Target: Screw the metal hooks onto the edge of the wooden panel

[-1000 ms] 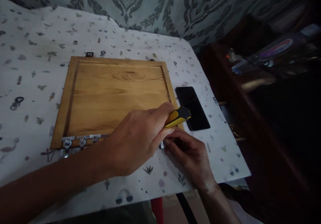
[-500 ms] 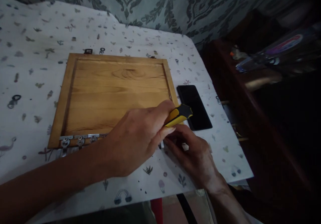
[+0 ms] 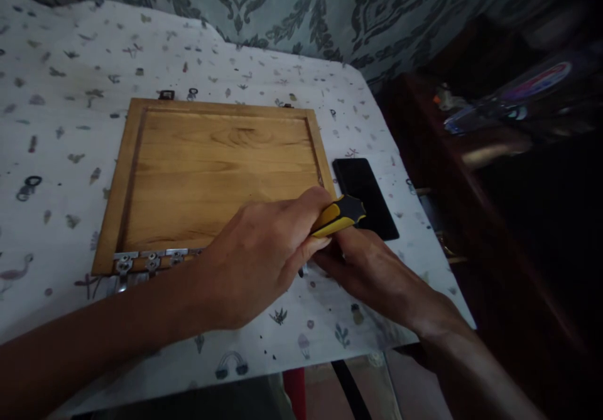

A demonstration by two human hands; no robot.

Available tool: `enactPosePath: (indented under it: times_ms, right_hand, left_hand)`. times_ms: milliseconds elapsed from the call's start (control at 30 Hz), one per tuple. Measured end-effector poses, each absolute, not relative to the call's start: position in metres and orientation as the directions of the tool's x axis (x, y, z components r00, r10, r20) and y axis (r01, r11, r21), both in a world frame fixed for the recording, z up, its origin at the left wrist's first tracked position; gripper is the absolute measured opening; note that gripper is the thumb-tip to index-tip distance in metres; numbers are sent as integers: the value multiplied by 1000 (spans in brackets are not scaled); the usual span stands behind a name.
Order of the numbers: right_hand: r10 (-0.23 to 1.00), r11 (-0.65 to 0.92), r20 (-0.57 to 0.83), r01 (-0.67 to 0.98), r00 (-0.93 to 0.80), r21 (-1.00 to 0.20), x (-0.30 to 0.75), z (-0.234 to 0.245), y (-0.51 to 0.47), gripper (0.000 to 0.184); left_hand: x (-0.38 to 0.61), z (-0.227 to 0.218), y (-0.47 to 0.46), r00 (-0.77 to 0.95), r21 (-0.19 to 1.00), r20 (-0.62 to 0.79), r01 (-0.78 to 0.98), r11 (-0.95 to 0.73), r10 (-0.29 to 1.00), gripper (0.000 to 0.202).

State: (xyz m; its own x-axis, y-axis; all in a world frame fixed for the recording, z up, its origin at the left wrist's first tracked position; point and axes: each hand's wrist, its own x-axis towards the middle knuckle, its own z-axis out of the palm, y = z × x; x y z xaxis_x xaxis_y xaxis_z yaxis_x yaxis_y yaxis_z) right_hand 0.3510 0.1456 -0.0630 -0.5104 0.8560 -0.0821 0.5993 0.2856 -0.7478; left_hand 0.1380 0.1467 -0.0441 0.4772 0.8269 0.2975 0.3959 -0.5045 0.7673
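A framed wooden panel lies flat on the patterned cloth. My left hand reaches over its near right corner, closed round the yellow-and-black handle of a screwdriver; the tip is hidden. My right hand sits just below the handle, beside that corner. Its fingers are bent and mostly covered, so what they grip cannot be made out. Several metal fittings run along the panel's near edge, partly behind my left forearm. A dark fitting projects from the far edge.
A black phone rests right of the panel, close to my right hand. White cloth with small prints covers the table. A patterned wall covering rises behind. Dark wooden furniture and a clear plastic bottle stand at the right.
My right hand has turned over and its wrist has swung up and right; its fingers are now more hidden. My left hand and the screwdriver stay nearly in place.
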Motion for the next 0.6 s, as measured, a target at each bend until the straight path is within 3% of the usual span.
enactPosePath:
  times_ms: [300,600]
  right_hand:
    - [803,288,-140,584,-580,-759,348,-59,166,9]
    - [783,156,-209,511,-585,-846,344,-56,176,9]
  left_hand:
    - [138,-43,148,483,771,272,408,-489,832,6]
    - [138,-44,148,481,763,276,417,-494,832,9]
